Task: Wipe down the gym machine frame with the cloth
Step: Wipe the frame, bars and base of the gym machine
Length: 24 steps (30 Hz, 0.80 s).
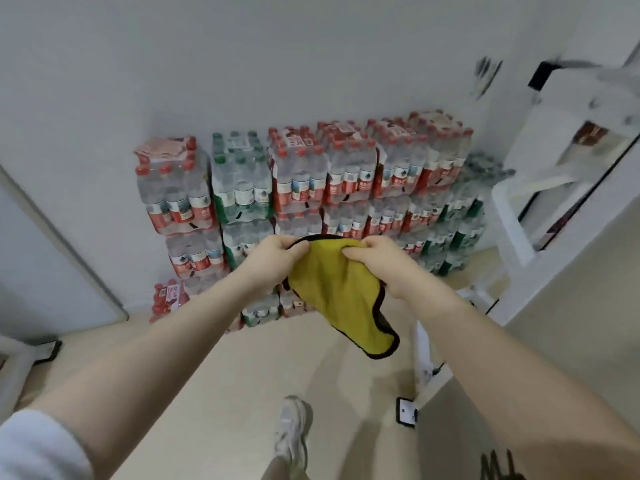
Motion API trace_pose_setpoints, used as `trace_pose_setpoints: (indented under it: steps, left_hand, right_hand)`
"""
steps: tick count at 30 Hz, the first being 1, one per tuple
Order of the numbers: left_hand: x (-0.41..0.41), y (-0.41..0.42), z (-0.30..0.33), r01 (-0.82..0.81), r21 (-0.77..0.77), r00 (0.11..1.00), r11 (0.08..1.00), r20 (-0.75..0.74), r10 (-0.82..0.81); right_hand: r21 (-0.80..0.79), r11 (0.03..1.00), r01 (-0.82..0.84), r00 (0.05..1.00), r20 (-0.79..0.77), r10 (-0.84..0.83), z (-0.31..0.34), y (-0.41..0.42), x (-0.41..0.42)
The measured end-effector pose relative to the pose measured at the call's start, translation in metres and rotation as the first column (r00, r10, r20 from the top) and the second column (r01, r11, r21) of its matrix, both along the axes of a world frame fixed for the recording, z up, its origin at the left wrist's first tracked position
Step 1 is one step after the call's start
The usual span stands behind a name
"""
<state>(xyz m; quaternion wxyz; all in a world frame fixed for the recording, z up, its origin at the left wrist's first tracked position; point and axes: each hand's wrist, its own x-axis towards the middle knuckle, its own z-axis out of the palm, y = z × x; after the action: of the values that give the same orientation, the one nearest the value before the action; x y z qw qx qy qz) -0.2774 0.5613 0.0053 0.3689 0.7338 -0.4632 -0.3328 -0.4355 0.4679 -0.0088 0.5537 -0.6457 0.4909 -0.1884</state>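
Two bare hands hold one cloth [341, 299] at the centre of the frame: the left hand [277, 258] and the right hand [382, 261] each pinch its top edge with fingers curled closed. The cloth is yellow, soft, dark-edged and hangs limp. One white gym machine frame [540, 188] of square tubing stands at the right. Many shrink-wrapped bottle packs [311, 188], too many to count, stack against the wall
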Motion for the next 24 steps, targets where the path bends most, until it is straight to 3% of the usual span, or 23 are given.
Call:
trace_pose_setpoints:
  steps: [3, 6, 8, 10, 12, 13, 15, 16, 18, 21, 24]
  left_hand:
    - [0.009, -0.090, -0.004, 0.074, -0.013, 0.971, 0.997, -0.226, -0.075]
    - [0.018, -0.176, 0.002, 0.231, -0.061, 0.894, 0.971, -0.380, -0.237]
    - [0.022, -0.226, 0.007, 0.339, -0.080, 0.872, 0.937, -0.346, -0.345]
    - [0.022, -0.272, 0.012, 0.417, -0.105, 0.875, 0.903, -0.223, -0.430]
    - [0.015, -0.315, 0.017, 0.464, -0.128, 0.862, 0.876, -0.162, -0.480]
    - [0.008, -0.335, 0.021, 0.475, -0.134, 0.850, 0.870, -0.186, -0.493]
    - [-0.007, -0.372, 0.027, 0.475, -0.133, 0.812, 0.870, -0.314, -0.491]
    - [-0.015, -0.390, 0.032, 0.466, -0.131, 0.782, 0.875, -0.402, -0.477]
    - [-0.030, -0.428, 0.043, 0.454, -0.151, 0.688, 0.878, -0.567, -0.453]
    - [-0.053, -0.487, 0.058, 0.445, -0.200, 0.615, 0.873, -0.640, -0.461]
    - [-0.080, -0.551, 0.062, 0.388, -0.241, 0.626, 0.890, -0.640, -0.446]
  right_hand:
    - [0.290, 0.941, 0.176, 0.926, 0.274, -0.258, 0.004, -0.063, 0.026]
    - [0.358, 0.904, 0.232, 0.819, 0.429, -0.380, 0.020, -0.125, 0.042]
    - [0.393, 0.893, 0.217, 0.769, 0.495, -0.404, 0.034, -0.160, 0.044]
    - [0.330, 0.917, 0.224, 0.823, 0.440, -0.359, 0.046, -0.194, 0.040]
    - [0.159, 0.932, 0.327, 0.890, 0.281, -0.360, 0.050, -0.225, 0.028]
    - [0.016, 0.919, 0.394, 0.892, 0.236, -0.386, 0.048, -0.241, 0.019]
    - [-0.197, 0.858, 0.475, 0.864, 0.291, -0.411, 0.034, -0.269, -0.002]
    - [-0.214, 0.850, 0.482, 0.853, 0.335, -0.400, 0.026, -0.283, -0.015]
    - [-0.084, 0.913, 0.399, 0.848, 0.412, -0.332, 0.011, -0.313, -0.042]
    - [0.070, 0.966, 0.247, 0.911, 0.323, -0.257, 0.001, -0.353, -0.077]
    - [0.059, 0.910, 0.410, 0.854, 0.325, -0.406, 0.003, -0.400, -0.112]
